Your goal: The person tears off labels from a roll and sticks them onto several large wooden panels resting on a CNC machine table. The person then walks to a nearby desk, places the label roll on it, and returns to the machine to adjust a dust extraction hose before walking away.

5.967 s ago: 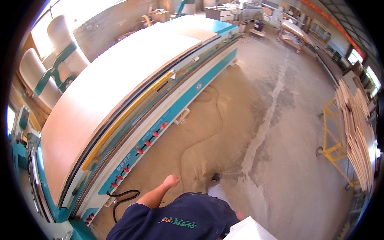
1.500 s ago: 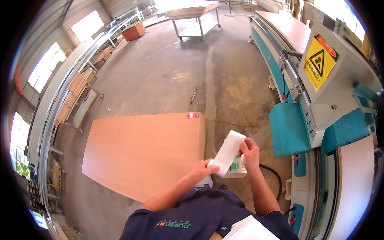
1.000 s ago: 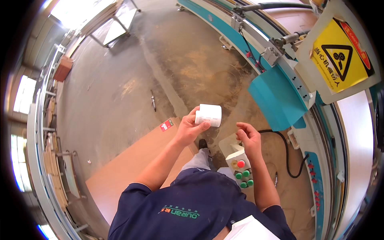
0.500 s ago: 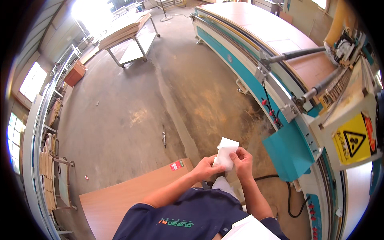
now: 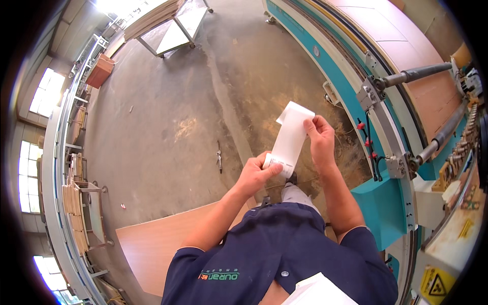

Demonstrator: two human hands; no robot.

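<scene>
A strip of white label paper (image 5: pixel 291 138) is stretched between my two hands in front of me. My left hand (image 5: pixel 253 175) is closed on its lower end, with the thumb lying across small dark print. My right hand (image 5: pixel 321 145) pinches the right edge higher up between thumb and fingers. The strip's top end folds over to the left, and I cannot tell how much paper is folded behind it. Another white sheet (image 5: pixel 320 292) shows at the bottom edge, against my dark blue shirt.
A wood-coloured panel (image 5: pixel 152 244) lies low on my left. A teal-and-white machine (image 5: pixel 325 56) with metal rollers runs along the right. On the floor lies a small metal air gun-like tool (image 5: pixel 219 157). A cart (image 5: pixel 175 38) stacked with boards stands far ahead.
The paper was bunched up between my hands and is now drawn out into a longer flat strip. Both hands are higher in view and farther apart. The view has shifted.
</scene>
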